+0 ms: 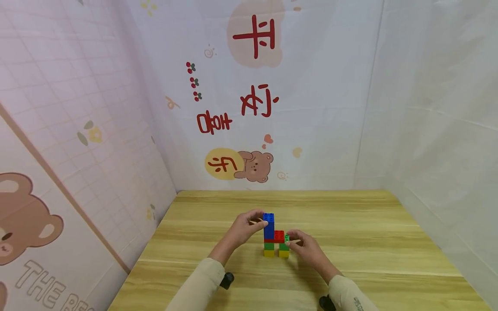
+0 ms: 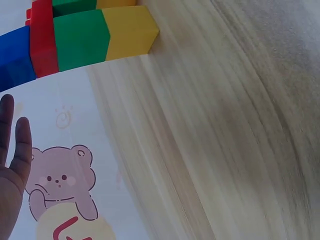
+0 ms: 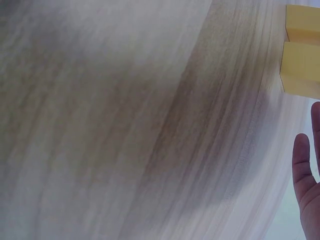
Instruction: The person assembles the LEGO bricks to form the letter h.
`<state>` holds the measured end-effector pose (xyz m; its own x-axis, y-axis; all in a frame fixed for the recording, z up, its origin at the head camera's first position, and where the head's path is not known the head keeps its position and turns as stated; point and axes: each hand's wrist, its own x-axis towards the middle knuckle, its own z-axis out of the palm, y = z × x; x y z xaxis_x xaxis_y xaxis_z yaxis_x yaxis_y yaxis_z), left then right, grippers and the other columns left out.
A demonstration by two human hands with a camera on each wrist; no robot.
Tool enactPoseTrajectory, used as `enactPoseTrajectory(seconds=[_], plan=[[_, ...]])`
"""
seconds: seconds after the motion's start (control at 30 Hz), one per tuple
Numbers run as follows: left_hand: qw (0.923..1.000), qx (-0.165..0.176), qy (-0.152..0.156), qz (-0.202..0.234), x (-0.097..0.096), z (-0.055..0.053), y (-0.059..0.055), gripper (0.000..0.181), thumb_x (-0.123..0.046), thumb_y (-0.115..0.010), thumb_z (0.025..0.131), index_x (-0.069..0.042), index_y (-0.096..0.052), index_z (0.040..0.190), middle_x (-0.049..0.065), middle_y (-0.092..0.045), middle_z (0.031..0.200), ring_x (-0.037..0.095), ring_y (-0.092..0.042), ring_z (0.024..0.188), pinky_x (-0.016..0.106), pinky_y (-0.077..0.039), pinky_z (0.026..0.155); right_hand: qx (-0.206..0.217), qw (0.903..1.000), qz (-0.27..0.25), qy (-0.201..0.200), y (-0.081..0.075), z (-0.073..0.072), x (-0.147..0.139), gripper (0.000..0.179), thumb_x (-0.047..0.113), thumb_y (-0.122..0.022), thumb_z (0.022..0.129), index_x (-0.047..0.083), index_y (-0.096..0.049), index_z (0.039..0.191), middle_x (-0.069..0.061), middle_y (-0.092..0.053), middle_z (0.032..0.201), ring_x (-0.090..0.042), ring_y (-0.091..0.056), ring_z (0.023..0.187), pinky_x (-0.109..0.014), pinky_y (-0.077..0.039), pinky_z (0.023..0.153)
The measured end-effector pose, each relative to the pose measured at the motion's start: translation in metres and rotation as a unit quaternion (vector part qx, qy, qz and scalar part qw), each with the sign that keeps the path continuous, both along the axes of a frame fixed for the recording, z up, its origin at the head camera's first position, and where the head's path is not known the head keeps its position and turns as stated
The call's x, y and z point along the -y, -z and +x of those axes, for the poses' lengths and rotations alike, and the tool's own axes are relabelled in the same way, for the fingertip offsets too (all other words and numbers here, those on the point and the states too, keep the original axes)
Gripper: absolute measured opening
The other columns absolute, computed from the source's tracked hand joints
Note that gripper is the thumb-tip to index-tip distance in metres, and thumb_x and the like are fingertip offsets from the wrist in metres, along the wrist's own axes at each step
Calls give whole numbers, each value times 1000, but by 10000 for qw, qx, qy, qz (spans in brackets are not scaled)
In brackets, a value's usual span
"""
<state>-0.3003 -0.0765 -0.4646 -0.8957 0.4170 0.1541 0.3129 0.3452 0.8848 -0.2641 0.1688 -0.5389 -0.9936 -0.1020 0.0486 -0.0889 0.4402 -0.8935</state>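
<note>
A small structure of toy building bricks stands upright on the table. Two legs carry it, each a green brick (image 1: 269, 246) over a yellow brick (image 1: 284, 254), and a red brick (image 1: 279, 235) bridges them. A blue brick stack (image 1: 269, 230) rises from the red brick's left end. My left hand (image 1: 246, 228) pinches the top of this blue stack between thumb and fingers. On the right end of the red brick, my right hand (image 1: 310, 251) pinches a green brick (image 1: 287, 237), partly hidden by the fingertips. The right wrist view catches only yellow bricks (image 3: 301, 69) above that hand's fingers.
The wooden table (image 1: 350, 224) spreads around the structure. White printed cloth (image 1: 319, 108) hangs behind and at both sides, with a cartoon bear (image 1: 256, 167) at the back. A black band piece (image 1: 227, 280) shows at the left wrist.
</note>
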Motion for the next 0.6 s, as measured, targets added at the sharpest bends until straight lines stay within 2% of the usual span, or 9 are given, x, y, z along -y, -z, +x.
enactPoseTrajectory(seconds=[0.17,0.33,0.6], plan=[[10000,-72,22,-60,-2,0,0,34,-38,-64,98,-18,-64,125,-4,-66,116,17,-60,108,41,-49,95,-32,10000,-3,34,1,0,-2,29,21,-69,95,10,-65,121,-7,-67,114,-24,-64,97,-42,-55,84],[10000,19,-72,5,-1,2,4,36,-36,-65,97,-17,-64,128,-4,-66,115,18,-60,109,42,-50,95,-64,10000,-34,-22,3,-2,-2,27,19,-69,95,11,-65,120,-7,-67,113,-23,-64,96,-41,-55,84],[9998,151,-111,91,-1,4,4,41,-37,-65,97,-16,-62,132,-3,-65,116,19,-60,109,40,-51,92,-134,9999,-40,-56,1,1,-1,30,19,-69,95,10,-64,123,-8,-66,114,-24,-65,96,-41,-55,83]])
